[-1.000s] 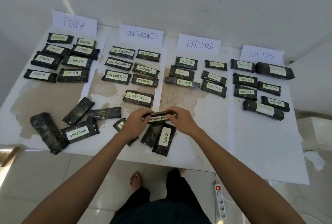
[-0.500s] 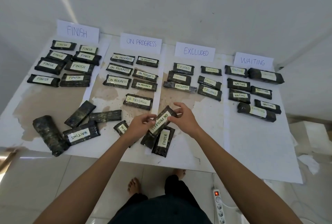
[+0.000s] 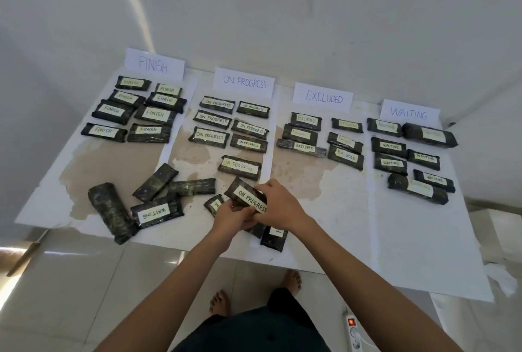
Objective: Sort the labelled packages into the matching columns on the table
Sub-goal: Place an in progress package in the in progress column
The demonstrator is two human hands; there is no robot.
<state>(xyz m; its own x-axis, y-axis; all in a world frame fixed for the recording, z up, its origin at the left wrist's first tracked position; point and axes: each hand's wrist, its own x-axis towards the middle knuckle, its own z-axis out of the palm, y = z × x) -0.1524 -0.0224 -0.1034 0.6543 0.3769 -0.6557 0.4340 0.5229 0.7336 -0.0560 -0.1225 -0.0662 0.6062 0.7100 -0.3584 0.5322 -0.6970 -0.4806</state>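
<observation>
Both hands hold one black package labelled ON PROGRESS (image 3: 245, 195) just above the table's front middle. My left hand (image 3: 230, 217) grips its near end from below and my right hand (image 3: 278, 204) covers its right end. Four paper signs stand at the back: FINISH (image 3: 154, 65), ON PROGRESS (image 3: 244, 82), EXCLUDED (image 3: 324, 97), WAITING (image 3: 408, 113). Several sorted packages lie in each column. The closest ON PROGRESS package on the table (image 3: 239, 167) lies just beyond my hands.
Unsorted packages lie at the front left: a WAITING one (image 3: 156, 212), a thick roll (image 3: 111, 210), two label-down ones (image 3: 155, 182) (image 3: 191, 186). A FINISH package (image 3: 274, 237) lies partly under my right wrist. A power strip (image 3: 353, 333) and my bare feet are on the floor.
The held package has turned so its label faces up, slanting down to the right. Both hands have closed in together on its near end. The camera has tilted.
</observation>
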